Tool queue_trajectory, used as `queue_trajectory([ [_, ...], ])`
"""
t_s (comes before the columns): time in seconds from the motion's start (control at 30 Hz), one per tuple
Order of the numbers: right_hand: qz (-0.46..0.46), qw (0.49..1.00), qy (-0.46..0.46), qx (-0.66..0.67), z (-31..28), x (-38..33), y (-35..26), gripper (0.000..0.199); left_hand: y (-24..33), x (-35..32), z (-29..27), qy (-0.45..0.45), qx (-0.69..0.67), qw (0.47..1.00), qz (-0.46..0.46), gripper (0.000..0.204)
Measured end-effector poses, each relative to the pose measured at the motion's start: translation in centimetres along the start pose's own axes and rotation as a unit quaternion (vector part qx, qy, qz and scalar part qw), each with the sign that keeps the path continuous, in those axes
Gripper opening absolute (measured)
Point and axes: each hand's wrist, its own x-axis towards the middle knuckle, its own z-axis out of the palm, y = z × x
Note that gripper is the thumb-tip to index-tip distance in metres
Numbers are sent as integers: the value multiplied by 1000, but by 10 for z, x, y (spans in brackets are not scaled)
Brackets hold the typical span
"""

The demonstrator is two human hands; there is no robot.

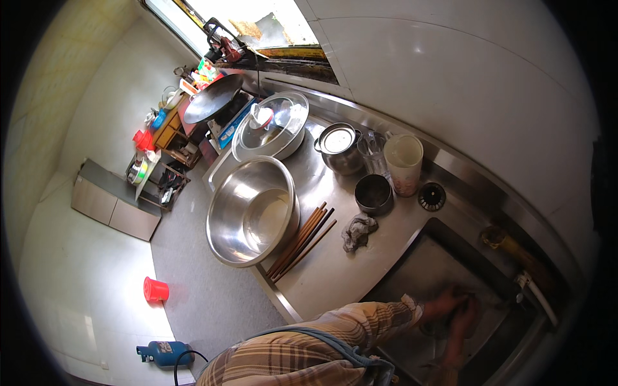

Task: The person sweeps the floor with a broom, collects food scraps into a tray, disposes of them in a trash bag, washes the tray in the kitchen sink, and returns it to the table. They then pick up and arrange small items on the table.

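Note:
Both of my hands are down inside the dark-rimmed sink [412, 347] at the lower right. My left hand [443, 302], reaching in from a plaid sleeve, meets my right hand [461, 321] close above the basin's bottom. Their fingers are dim and blurred, so whether they hold anything cannot be made out. A wadded grey rag [358, 231] lies on the steel counter left of the sink. Near it stands a small dark metal bowl [374, 194].
A faucet with a white hose [537, 297] borders the sink's right. Leftward on the counter are several chopsticks [304, 241], a large steel basin [225, 222], a glass-lidded pan [280, 136], a steel pot [340, 149] and a pale pitcher [404, 166]. A gas cylinder [165, 354] stands on the floor.

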Motion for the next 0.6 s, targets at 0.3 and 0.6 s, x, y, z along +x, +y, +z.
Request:
queue_trajectory([
  [0.3,194,936,-107,275,20,-14,65,29,-47,14,-5,73,135,988,28,49],
  [0.6,244,904,-19,350,23,5,37,25,34,-18,22,81,179,977,-81,46],
])
